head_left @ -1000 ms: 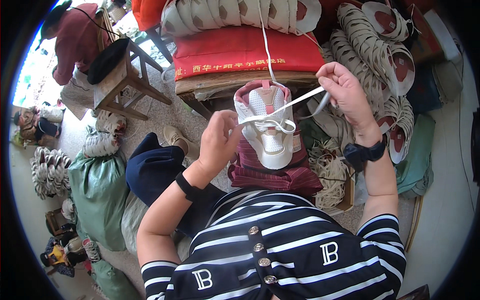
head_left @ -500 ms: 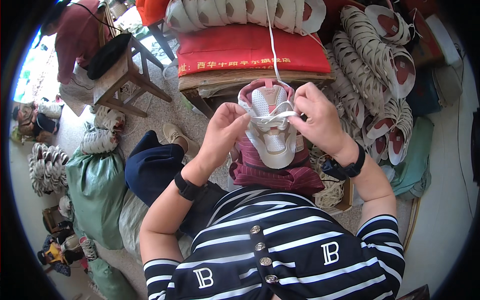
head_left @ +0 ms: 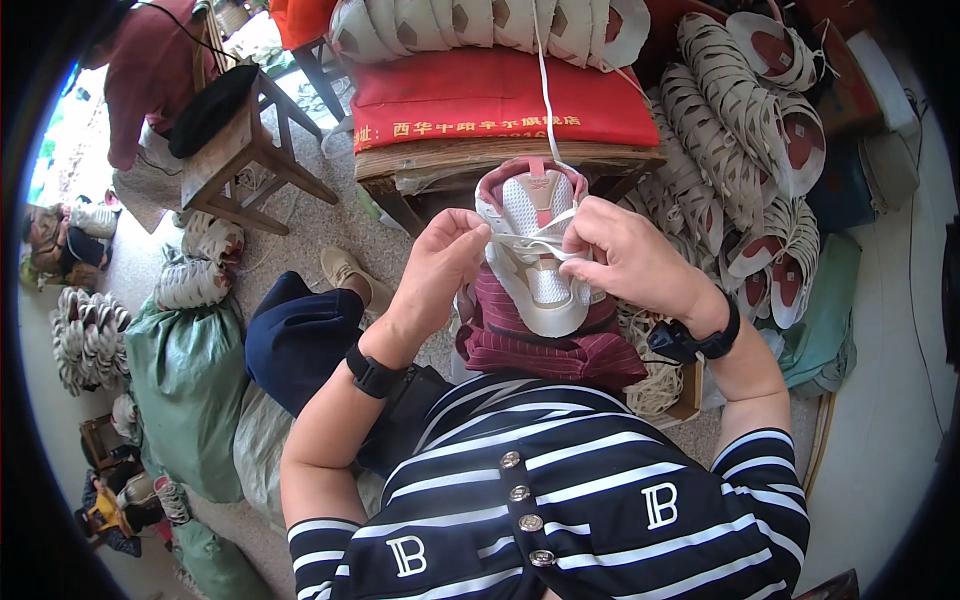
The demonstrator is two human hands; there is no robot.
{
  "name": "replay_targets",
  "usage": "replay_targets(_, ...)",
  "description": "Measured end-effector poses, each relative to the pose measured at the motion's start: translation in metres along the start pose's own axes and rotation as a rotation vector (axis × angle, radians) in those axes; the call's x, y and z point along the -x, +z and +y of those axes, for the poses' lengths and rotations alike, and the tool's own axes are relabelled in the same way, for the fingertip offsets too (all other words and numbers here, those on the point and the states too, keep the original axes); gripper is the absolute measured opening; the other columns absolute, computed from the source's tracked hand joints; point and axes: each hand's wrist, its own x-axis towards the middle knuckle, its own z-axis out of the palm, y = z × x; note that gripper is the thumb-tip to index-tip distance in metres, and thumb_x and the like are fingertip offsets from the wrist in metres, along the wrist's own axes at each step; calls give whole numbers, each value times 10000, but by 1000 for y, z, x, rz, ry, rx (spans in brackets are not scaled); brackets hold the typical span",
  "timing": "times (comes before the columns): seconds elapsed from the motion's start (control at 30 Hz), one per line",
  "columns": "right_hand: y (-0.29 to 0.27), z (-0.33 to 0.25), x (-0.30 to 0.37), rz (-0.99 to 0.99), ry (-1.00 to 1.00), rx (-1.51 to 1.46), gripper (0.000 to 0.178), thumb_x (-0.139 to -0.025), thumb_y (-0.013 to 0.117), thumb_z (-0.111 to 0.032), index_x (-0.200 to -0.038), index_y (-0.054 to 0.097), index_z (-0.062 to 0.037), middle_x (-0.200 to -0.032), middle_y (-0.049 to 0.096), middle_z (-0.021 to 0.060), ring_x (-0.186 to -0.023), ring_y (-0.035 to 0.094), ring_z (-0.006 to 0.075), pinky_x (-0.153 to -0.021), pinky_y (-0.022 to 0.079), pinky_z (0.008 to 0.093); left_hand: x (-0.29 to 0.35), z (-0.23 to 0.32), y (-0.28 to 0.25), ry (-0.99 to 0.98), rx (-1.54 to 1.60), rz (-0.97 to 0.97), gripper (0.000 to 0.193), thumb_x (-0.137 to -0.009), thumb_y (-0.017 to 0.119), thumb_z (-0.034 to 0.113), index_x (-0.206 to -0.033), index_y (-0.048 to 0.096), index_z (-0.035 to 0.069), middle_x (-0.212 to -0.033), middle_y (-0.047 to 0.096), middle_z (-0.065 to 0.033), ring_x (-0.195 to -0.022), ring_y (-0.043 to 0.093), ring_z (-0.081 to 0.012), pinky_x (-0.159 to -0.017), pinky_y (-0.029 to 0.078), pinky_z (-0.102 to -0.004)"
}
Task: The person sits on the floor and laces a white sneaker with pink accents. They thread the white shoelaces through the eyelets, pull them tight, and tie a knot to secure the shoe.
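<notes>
A white shoe upper (head_left: 553,318) with beige panels and a pink collar rests on a maroon striped cloth (head_left: 560,364), its toe pointing at me. White shoelace (head_left: 520,241) crosses over its tongue. At the shoe's left edge, my left hand (head_left: 445,258) pinches one part of the lace between thumb and fingertips. My right hand (head_left: 630,260) is closed on the lace over the right eyelets, its curled fingers covering part of that side. Which lace ends lie in the fingers is hidden.
Beyond the shoe stands a wooden bench (head_left: 430,165) with a red cloth (head_left: 460,100) and a row of shoe uppers (head_left: 470,25). More stacked uppers (head_left: 735,130) pile up at right. A wooden stool (head_left: 235,160) and a green sack (head_left: 190,390) are at left. Loose laces (head_left: 655,388) fill a box.
My right hand has moved left and inward over the shoe, its fingers curling lower across the lace. My left hand has shifted slightly left, still pinching lace.
</notes>
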Motion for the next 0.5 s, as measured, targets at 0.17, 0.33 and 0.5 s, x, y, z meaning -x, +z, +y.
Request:
replay_targets(0.17, 10, 3, -5, 210, 60, 290, 175, -812, 713, -68, -928, 584, -47, -790, 576, 82, -665, 598, 257, -621, 479, 351, 5, 6, 2, -28, -16, -55, 135, -984, 609, 152, -1061, 550, 57, -798, 509, 46, -630, 406, -24, -549, 323, -193)
replay_targets(0.33, 33, 23, -9, 422, -94, 501, 156, -815, 690, -58, -916, 572, -61, -807, 613, 78, -676, 638, 280, -613, 496, 374, 13, 15, -3, -62, 127, 4, 93, -950, 595, 77, -1042, 581, 69, -790, 521, 46, -606, 398, -26, -535, 317, -203)
replay_targets(0.5, 37, 31, 3, 275, -330, 447, 211, -811, 694, -54, -1003, 610, -70, -833, 605, 66, -697, 632, 255, -614, 503, 356, -2, 56, -63, 161, 208, 321, 129, -929, 571, 18, -1012, 593, 114, -706, 453, 74, -531, 345, -35, -506, 306, -216)
